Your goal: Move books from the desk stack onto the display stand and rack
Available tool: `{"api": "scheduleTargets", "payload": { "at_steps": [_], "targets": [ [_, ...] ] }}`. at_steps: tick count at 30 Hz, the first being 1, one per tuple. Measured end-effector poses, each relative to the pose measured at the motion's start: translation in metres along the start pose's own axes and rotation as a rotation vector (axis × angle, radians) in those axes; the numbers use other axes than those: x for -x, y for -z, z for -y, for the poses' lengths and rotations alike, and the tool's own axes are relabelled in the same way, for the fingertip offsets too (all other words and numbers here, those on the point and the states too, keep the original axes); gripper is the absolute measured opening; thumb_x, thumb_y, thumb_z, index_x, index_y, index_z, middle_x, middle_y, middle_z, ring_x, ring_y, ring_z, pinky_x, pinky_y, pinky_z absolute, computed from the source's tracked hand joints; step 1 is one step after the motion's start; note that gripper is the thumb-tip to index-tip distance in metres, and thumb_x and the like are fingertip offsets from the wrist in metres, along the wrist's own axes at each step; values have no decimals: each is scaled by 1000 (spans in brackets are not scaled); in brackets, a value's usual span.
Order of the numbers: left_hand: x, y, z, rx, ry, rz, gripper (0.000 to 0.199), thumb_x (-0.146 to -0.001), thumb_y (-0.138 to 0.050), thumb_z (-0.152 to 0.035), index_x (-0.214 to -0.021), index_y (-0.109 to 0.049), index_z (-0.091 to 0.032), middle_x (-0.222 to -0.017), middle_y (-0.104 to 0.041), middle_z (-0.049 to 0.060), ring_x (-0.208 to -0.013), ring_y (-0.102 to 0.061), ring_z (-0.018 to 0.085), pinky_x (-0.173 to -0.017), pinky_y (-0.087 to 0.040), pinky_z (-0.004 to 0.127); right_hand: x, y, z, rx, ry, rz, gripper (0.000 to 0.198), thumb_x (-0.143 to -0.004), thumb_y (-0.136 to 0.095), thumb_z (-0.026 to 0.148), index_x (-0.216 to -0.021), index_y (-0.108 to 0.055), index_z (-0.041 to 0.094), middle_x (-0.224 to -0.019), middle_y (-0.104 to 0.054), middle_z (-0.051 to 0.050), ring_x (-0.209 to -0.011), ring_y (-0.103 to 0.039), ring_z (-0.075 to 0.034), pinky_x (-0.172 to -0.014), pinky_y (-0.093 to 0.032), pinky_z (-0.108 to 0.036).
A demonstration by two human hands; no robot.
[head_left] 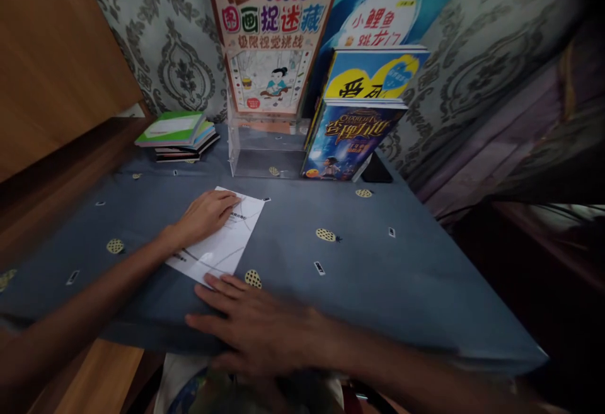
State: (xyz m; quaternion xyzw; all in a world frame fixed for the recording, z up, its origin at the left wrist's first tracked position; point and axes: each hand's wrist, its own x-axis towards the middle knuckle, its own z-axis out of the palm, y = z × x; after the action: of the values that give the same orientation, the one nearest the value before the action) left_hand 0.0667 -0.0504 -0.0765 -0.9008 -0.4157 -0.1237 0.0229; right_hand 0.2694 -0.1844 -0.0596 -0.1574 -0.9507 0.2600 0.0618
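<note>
A white printed paper (236, 237) with dark text and grey curved lines lies flat on the blue-grey tablecloth (283, 225). Whether it is a single sheet or a thin booklet, I cannot tell. My left hand (205, 215) rests over its upper left part, fingers lying on the surface and covering some print. At the paper's near edge is my right hand (258, 319), slightly blurred, its fingers spread and the fingertips touching or just above the near corner. Neither hand grips anything.
Behind the paper stands a clear acrylic stand (267, 155) with an upright picture book (276, 42). Several books, a blue one (352, 140) in front, stand to its right. A stack of books (177, 133) lies at the back left. A dark flat object (377, 169) lies at the back right.
</note>
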Motion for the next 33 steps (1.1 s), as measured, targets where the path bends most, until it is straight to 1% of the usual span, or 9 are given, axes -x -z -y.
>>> {"api": "scheduleTargets", "payload": {
  "at_steps": [5, 8, 10, 12, 15, 18, 20, 24, 33],
  "targets": [
    [-12, 2, -16, -56, -44, 77, 40, -101, -46, -44, -124, -62, -15, -131, -64, 15, -121, -59, 29, -101, -49, 43, -50, 3, -15, 93, 129, 9, 52, -99, -56, 39, -144, -52, 12, -156, -44, -14, -151, -27, -21, -125, -22, -35],
    [-14, 3, -34, -104, -40, 101, 44, -97, -54, -50, -120, -62, -13, -128, -63, 16, -118, -58, 32, -98, -49, 45, -51, 5, -23, 68, 209, -10, 40, -100, -54, 28, -134, -60, 7, -148, -55, -14, -147, -37, -18, -123, -26, -33],
    [-15, 6, -44, -116, -18, 116, 40, -96, -56, -49, -116, -62, -15, -121, -64, 14, -113, -58, 31, -94, -50, 45, -39, 8, -31, -24, 218, -64, 32, -100, -51, 24, -125, -66, 10, -135, -66, -11, -137, -51, -16, -117, -36, -32],
    [-16, 11, -51, -124, -6, 155, 32, -95, -59, -43, -110, -63, -15, -114, -65, 12, -108, -59, 30, -88, -52, 43, -22, 15, -42, -146, 123, -200, 29, -99, -49, 24, -114, -71, 14, -117, -76, -8, -116, -68, -16, -104, -50, -31],
    [-18, 17, -60, -159, -4, 224, 22, -93, -61, -34, -102, -64, -14, -106, -66, 12, -103, -60, 30, -77, -53, 39, 2, 30, -69, -321, -159, -593, 34, -100, -45, 34, -101, -75, 17, -95, -80, -7, -88, -75, -18, -84, -58, -33],
    [-19, 17, -67, -205, 21, 215, 20, -94, -59, -32, -100, -65, -14, -101, -67, 13, -100, -62, 31, -70, -53, 37, 15, 40, -104, -490, -337, -957, 39, -98, -47, 46, -101, -74, 18, -91, -79, -8, -85, -75, -21, -84, -58, -38],
    [-19, 16, -71, -208, 46, 193, 20, -95, -57, -31, -97, -66, -13, -99, -68, 13, -100, -63, 31, -68, -52, 35, 19, 41, -123, -600, -409, -1063, 45, -94, -50, 55, -106, -72, 17, -90, -79, -9, -83, -75, -22, -83, -59, -40],
    [-18, 14, -72, -123, 87, 171, 18, -96, -54, -24, -90, -68, -15, -93, -71, 10, -95, -65, 27, -68, -50, 33, 20, 36, -137, -680, -468, -1071, 48, -93, -50, 60, -109, -70, 20, -91, -79, -8, -85, -75, -22, -83, -58, -39],
    [-20, 21, -68, 98, 269, 146, 16, -91, -57, -19, -89, -73, -20, -87, -73, 3, -85, -67, 22, -74, -45, 32, 20, 37, -123, -483, -465, -1001, 35, -99, -45, 42, -116, -67, 21, -101, -79, -7, -98, -73, -23, -90, -53, -40]
  ]
}}
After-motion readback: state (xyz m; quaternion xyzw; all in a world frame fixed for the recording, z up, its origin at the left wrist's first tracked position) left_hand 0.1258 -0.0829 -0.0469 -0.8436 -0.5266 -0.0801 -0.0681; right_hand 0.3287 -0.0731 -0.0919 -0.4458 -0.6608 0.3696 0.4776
